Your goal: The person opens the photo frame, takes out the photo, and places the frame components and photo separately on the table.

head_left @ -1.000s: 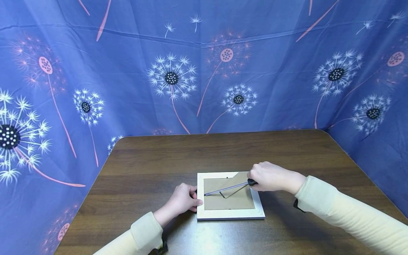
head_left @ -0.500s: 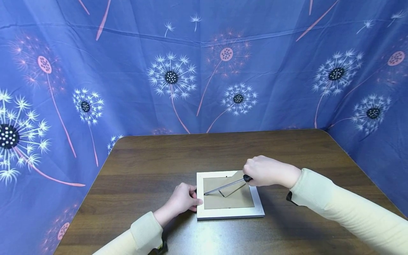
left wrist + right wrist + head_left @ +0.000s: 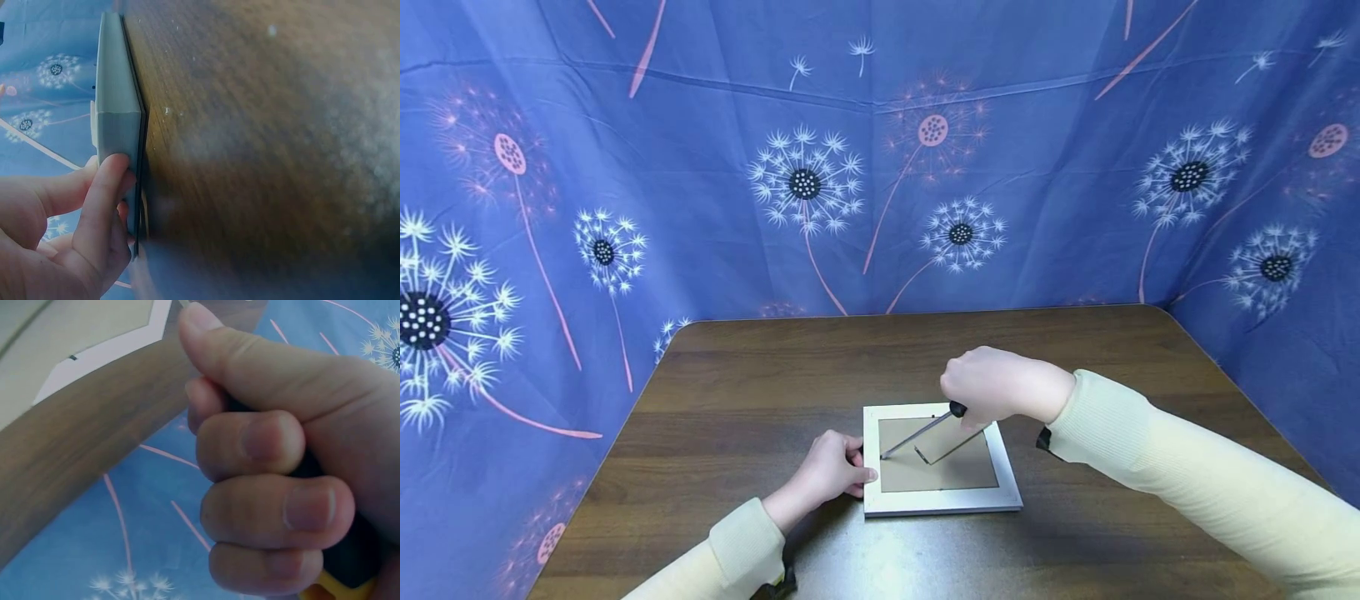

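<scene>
A white picture frame (image 3: pixel 942 501) lies on the table with its grey-beige backing panel (image 3: pixel 955 477) facing up. My left hand (image 3: pixel 829 468) grips its left edge, thumb on top; in the left wrist view the fingers (image 3: pixel 103 206) pinch the frame's side (image 3: pixel 117 134). My right hand (image 3: pixel 1000 385) holds a screwdriver (image 3: pixel 917 434), fingers curled round its black handle, whose yellow end (image 3: pixel 337 589) shows in the right wrist view. The screwdriver's shaft slants down to the left, its tip at the inner left edge of the frame. The hand covers most of the handle.
The brown wooden table (image 3: pixel 760 375) has rounded far corners. Blue cloth (image 3: pixel 1037 167) with dandelion prints hangs behind it and along both sides. A thin stand leg or its cut outline (image 3: pixel 951 450) crosses the backing panel.
My right hand has moved left and away from me, tilting the screwdriver up more steeply while its tip stays at the frame's left inner edge. My left hand has stayed in place.
</scene>
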Demonstrator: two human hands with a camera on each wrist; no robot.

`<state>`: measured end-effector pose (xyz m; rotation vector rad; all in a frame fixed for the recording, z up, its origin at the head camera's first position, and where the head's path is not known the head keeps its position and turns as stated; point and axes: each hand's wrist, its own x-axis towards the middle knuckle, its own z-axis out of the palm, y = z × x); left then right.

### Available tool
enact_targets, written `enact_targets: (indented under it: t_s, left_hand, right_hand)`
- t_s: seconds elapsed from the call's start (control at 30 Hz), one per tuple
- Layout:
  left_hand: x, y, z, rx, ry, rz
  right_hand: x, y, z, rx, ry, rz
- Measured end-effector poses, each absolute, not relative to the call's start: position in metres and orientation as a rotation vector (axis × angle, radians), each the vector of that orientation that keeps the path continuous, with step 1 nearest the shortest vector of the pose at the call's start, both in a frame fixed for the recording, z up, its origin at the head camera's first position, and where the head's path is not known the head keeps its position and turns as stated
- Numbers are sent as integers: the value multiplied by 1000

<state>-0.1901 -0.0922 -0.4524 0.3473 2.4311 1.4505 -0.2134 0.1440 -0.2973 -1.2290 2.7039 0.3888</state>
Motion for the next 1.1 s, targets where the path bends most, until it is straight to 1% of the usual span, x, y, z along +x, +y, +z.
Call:
enact_targets:
  t_s: [0.23,0.73,1.1]
  left_hand:
    - [-191,-93,-453,349,2448,1444]
    - [-196,-92,-456,325,2450,1401]
    - [-196,-92,-456,334,2455,1397]
  right_hand:
    - [-216,128,-286,-1168,2659,475]
    - [-217,82,-264,-1157,2555,762]
    - [-217,54,-256,-1032,2527,814]
